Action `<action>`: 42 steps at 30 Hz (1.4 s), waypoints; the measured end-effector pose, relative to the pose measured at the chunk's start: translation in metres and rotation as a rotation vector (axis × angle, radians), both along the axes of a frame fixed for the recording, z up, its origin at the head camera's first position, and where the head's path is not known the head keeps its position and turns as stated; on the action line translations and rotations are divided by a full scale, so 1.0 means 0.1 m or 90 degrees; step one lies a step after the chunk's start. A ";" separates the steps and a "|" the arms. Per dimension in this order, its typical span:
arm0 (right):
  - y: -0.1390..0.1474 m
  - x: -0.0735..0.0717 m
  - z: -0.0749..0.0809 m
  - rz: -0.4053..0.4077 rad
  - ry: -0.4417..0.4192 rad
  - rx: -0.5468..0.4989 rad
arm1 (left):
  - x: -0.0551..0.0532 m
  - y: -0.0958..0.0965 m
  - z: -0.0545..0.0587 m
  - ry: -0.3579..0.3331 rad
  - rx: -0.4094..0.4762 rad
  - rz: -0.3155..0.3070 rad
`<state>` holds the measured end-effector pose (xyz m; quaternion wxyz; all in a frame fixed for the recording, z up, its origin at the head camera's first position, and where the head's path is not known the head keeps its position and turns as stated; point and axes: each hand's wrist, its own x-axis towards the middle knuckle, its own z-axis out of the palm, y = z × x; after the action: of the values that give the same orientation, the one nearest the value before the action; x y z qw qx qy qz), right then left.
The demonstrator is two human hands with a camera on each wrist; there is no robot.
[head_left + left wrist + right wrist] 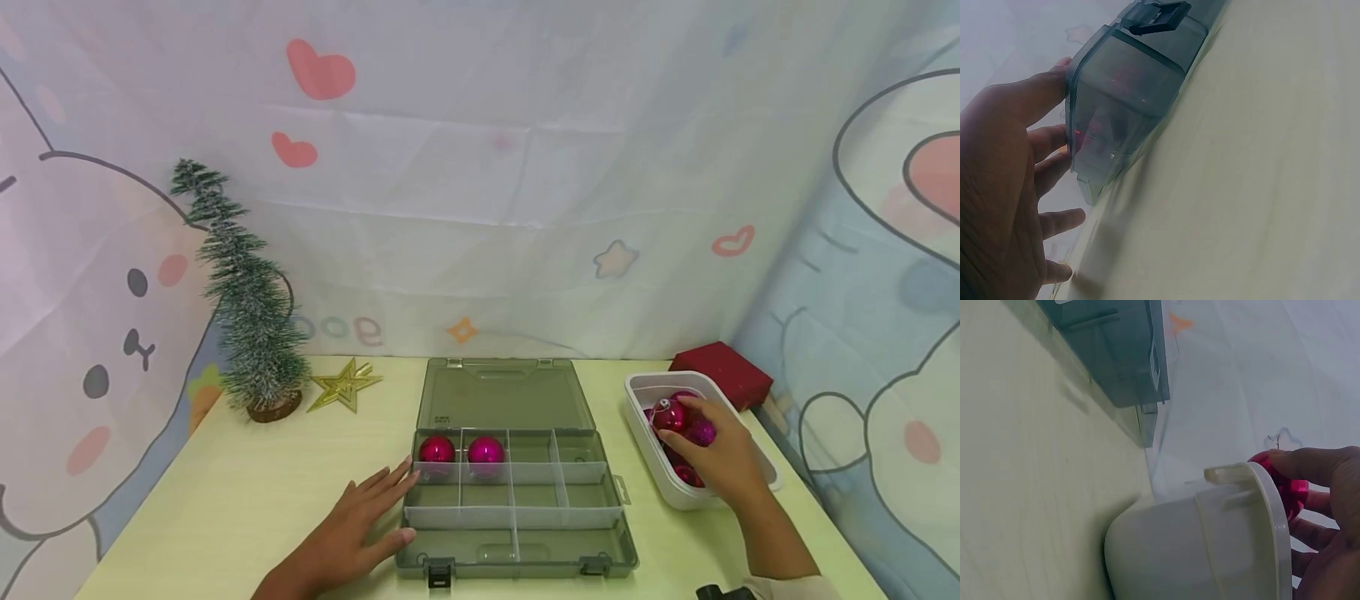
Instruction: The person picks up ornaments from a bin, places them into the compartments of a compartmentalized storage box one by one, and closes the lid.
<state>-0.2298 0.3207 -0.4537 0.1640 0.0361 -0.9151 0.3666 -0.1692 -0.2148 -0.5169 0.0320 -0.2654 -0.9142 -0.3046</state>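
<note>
At the white tub [663,483] on the right, my right hand [716,450] pinches a shiny red Christmas ball [667,415] with a small metal cap between thumb and fingers. In the right wrist view that ball [1294,494] shows just over the tub's rim. Several more red and purple balls lie in the tub, partly hidden by the hand. My left hand [358,521] touches the left side of a divided plastic box [457,546], its fingers spread. A red ball [437,451] and a magenta ball [486,452] sit in the two leftmost back-row compartments.
The box's lid [502,400] lies folded back behind it. A small artificial Christmas tree [255,325] stands at the back left beside a gold star [345,385]. Behind the tub sits a dark red box [722,375]. A printed cloth [480,192] hangs behind the table.
</note>
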 end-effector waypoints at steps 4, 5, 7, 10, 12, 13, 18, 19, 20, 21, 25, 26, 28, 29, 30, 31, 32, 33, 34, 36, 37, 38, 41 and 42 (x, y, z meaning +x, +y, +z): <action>-0.06 -0.04 0.02 0.013 0.053 0.012 | 0.01 0.00 0.01 0.003 0.000 -0.002; -0.07 -0.04 0.02 0.018 0.058 0.012 | 0.01 0.00 0.01 0.005 0.000 -0.004; -0.10 -0.06 0.03 0.023 0.060 0.010 | 0.01 0.00 0.02 0.006 0.001 -0.005; -0.16 -0.08 0.06 0.039 0.042 -0.004 | 0.01 0.01 0.02 0.004 0.002 -0.006; -0.20 -0.09 0.08 0.054 0.027 -0.019 | 0.01 0.01 0.02 0.004 0.001 -0.006; -0.22 -0.09 0.08 0.060 0.025 -0.020 | 0.01 0.00 0.01 0.005 0.001 -0.006; -0.30 -0.15 0.08 0.090 0.043 -0.027 | 0.00 0.00 -0.01 0.011 -0.001 -0.011; -0.32 -0.16 0.07 0.097 0.049 -0.030 | 0.00 0.00 -0.01 0.010 0.000 -0.011; -0.33 -0.18 0.07 0.107 0.052 -0.036 | 0.00 0.00 -0.01 0.010 0.000 -0.011; -0.34 -0.19 0.06 0.117 0.056 -0.041 | 0.00 0.00 -0.01 0.010 0.000 -0.010; -0.39 -0.23 0.06 0.152 0.054 -0.066 | 0.00 0.00 0.00 0.011 -0.003 -0.008; -0.41 -0.24 0.06 0.157 0.050 -0.070 | 0.00 0.00 0.00 0.010 -0.003 -0.007; -0.44 -0.24 0.07 0.167 0.041 -0.080 | 0.00 0.00 0.01 0.008 -0.003 -0.007; -0.46 -0.24 0.08 0.172 0.036 -0.083 | 0.00 0.00 0.01 0.007 -0.002 -0.008; -0.47 -0.24 0.08 0.175 0.033 -0.085 | 0.00 0.00 0.01 0.006 -0.002 -0.008; -0.49 -0.25 0.09 0.179 0.027 -0.090 | 0.00 0.00 0.01 0.004 -0.001 -0.009; -0.51 -0.25 0.10 0.182 0.021 -0.095 | 0.00 0.00 0.01 0.004 0.000 -0.010; -0.53 -0.25 0.11 0.186 0.015 -0.106 | 0.00 0.00 0.01 0.002 0.000 -0.011; -0.56 -0.25 0.12 0.188 0.004 -0.118 | 0.00 0.00 0.01 0.001 0.001 -0.012; -0.61 -0.26 0.15 0.189 -0.014 -0.140 | 0.01 0.00 0.01 0.000 0.000 -0.012; -0.64 -0.26 0.16 0.191 -0.022 -0.149 | 0.01 0.00 0.01 0.001 0.001 -0.013; -0.66 -0.27 0.17 0.194 -0.026 -0.153 | 0.01 0.00 0.02 0.002 0.001 -0.013; -0.74 -0.29 0.15 0.212 -0.021 -0.153 | 0.01 0.00 0.02 0.007 0.002 -0.012; -0.76 -0.30 0.14 0.219 -0.015 -0.148 | 0.01 0.00 0.02 0.010 0.003 -0.012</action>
<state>-0.2596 0.2444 -0.4394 0.0915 0.1684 -0.8486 0.4930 -0.1684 -0.2146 -0.5152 0.0365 -0.2763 -0.9106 -0.3050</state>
